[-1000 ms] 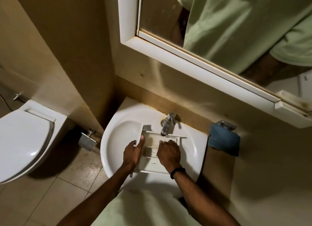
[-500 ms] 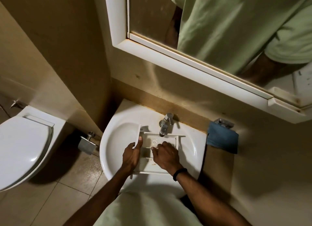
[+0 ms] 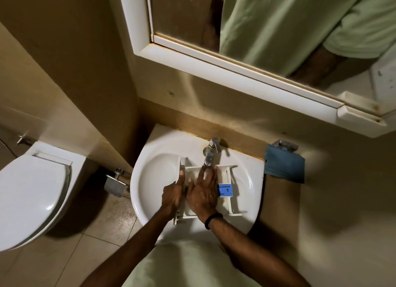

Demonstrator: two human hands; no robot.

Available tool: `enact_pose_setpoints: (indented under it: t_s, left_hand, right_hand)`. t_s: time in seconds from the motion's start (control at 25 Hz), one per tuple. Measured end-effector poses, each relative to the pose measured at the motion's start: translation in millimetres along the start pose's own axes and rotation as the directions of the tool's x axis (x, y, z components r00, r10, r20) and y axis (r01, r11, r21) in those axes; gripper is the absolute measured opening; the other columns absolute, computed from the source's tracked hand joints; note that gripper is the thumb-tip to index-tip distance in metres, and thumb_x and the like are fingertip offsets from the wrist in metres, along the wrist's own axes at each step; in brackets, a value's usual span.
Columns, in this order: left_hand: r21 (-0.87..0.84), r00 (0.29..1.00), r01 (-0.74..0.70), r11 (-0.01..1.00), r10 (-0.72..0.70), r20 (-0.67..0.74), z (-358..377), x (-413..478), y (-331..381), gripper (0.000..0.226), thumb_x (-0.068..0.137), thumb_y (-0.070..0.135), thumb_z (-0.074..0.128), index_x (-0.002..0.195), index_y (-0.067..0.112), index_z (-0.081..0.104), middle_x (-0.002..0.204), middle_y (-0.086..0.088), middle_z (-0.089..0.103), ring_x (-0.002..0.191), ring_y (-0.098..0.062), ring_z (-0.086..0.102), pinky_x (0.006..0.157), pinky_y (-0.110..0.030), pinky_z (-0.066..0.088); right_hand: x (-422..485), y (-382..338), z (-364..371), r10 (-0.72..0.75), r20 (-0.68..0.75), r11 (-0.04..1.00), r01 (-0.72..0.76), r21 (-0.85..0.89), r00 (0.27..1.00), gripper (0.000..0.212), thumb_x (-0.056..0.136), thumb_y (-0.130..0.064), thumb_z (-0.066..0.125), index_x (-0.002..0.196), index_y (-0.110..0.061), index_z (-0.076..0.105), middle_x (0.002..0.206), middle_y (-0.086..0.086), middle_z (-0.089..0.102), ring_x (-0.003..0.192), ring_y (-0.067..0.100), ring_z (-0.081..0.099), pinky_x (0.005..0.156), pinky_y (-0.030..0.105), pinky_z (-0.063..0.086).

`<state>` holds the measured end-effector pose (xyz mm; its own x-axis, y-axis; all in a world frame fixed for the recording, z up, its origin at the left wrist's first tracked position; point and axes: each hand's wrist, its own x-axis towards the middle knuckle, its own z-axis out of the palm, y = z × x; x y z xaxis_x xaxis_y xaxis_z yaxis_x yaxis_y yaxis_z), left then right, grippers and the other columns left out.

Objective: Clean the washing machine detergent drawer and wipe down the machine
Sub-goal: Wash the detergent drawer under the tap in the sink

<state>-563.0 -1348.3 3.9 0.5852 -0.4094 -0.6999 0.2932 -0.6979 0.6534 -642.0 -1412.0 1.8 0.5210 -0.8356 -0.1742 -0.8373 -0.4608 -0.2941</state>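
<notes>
The hands work side by side in the white washbasin [image 3: 156, 175], and both are on the detergent drawer [image 3: 228, 175]. The left hand [image 3: 173, 193] grips the drawer's left wall, its thumb laid straight along the upright edge. The right hand [image 3: 202, 192] lies flat inside the tray with its fingers [image 3: 211, 173] straight, reaching to just under the spout of the tap [image 3: 211, 150]. Whether water is running cannot be told for sure.

The step in hand looks like rinsing and rubbing out the compartments. To do it well, the left hand should keep the drawer steady and a little tilted so that loosened residue drains into the basin and does not pool. The right hand's fingertips should work into the corners and along the partition walls, where old detergent is likely to cake. The blue insert [image 3: 225, 190] probably wants attention of its own, since grime tends to gather beneath such parts.

The drawer lies lengthwise across the bowl, its far end under the tap and its near end toward the person. The right hand covers its middle and the left hand is at its left side. The blue insert sits just right of the right hand. A blue cloth [image 3: 284, 167] hangs near the basin's right edge, within reach for wiping. The washing machine is not in view.
</notes>
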Motion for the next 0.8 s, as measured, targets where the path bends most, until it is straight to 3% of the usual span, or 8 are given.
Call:
enact_pose_setpoints:
  t_s: [0.12,0.16,0.28,0.44,0.48,0.64,0.72,0.8]
  left_hand:
    - [0.108,0.996,-0.085,0.990,0.086,0.001,-5,3,-2,0.089,0.090,0.089,0.021,0.090,0.019,0.074,0.094,-0.007,0.075,0.083,-0.021,0.066,0.075,-0.036,0.045]
    - [0.123,0.995,-0.100,0.987,0.100,0.000,-6,3,0,0.088,0.090,0.089,0.020,0.093,0.019,0.073,0.096,-0.006,0.074,0.083,-0.019,0.064,0.076,-0.037,0.044]
    - [0.147,0.992,-0.128,0.981,0.128,0.008,0,-1,7,0.086,0.089,0.089,0.022,0.097,0.017,0.069,0.097,-0.006,0.072,0.086,-0.022,0.063,0.080,-0.038,0.046]
    - [0.159,0.995,-0.097,0.982,0.096,0.014,0,-1,11,0.101,0.076,0.101,0.019,0.093,0.017,0.071,0.095,-0.005,0.074,0.089,-0.026,0.067,0.080,-0.038,0.048]
    - [0.160,0.995,-0.100,0.982,0.098,0.018,-1,0,10,0.101,0.075,0.102,0.018,0.089,0.016,0.069,0.094,-0.006,0.074,0.087,-0.027,0.066,0.081,-0.040,0.050]
    - [0.147,0.990,-0.140,0.979,0.138,0.022,1,-1,6,0.102,0.073,0.103,0.014,0.092,0.017,0.067,0.099,-0.006,0.072,0.091,-0.028,0.065,0.092,-0.047,0.053]
    - [0.124,0.989,-0.145,0.982,0.149,-0.020,0,-2,4,0.103,0.073,0.102,0.015,0.096,0.014,0.064,0.103,-0.011,0.072,0.097,-0.033,0.065,0.093,-0.047,0.053]
    - [0.074,0.987,-0.152,0.986,0.155,-0.048,-4,-2,0,0.099,0.076,0.100,0.021,0.096,0.012,0.062,0.103,-0.017,0.072,0.100,-0.038,0.065,0.093,-0.047,0.051]
  right_hand:
    - [-2,0,5,-0.325,0.048,0.944,0.321,0.071,0.945,0.060,0.102,-0.034,0.036,0.157,-0.015,0.022,0.163,0.003,0.027,0.153,0.019,0.016,0.124,0.038,0.021]
    - [6,11,3,-0.324,0.024,0.946,0.324,0.004,0.946,0.060,0.103,-0.035,0.033,0.158,-0.015,0.022,0.164,0.004,0.025,0.155,0.018,0.011,0.125,0.040,0.016]
    - [20,34,3,-0.078,-0.063,0.993,0.071,-0.097,0.995,0.060,0.105,-0.042,0.024,0.158,-0.014,0.024,0.165,0.006,0.019,0.155,0.024,0.008,0.126,0.042,0.006]
    - [8,15,10,-0.420,0.085,0.904,0.424,-0.048,0.904,0.062,0.101,-0.035,0.031,0.157,-0.009,0.027,0.163,0.009,0.026,0.153,0.022,0.021,0.126,0.039,0.005]
    - [7,23,7,-0.401,0.061,0.911,0.405,-0.080,0.914,0.059,0.102,-0.035,0.028,0.157,-0.012,0.030,0.163,0.005,0.027,0.152,0.019,0.024,0.126,0.040,0.007]
    - [-3,48,0,-0.033,-0.147,0.994,0.017,-0.111,0.989,0.058,0.103,-0.037,0.032,0.157,-0.014,0.030,0.162,0.006,0.032,0.151,0.022,0.026,0.124,0.039,0.016]
    - [-3,39,4,0.015,-0.166,0.996,-0.030,-0.089,0.986,0.058,0.101,-0.034,0.036,0.153,-0.010,0.037,0.159,0.012,0.037,0.150,0.026,0.030,0.123,0.038,0.018]
    - [1,35,3,0.001,-0.229,0.998,-0.015,-0.058,0.974,0.051,0.096,-0.026,0.040,0.141,-0.006,0.054,0.149,0.016,0.050,0.143,0.029,0.042,0.119,0.042,0.030]
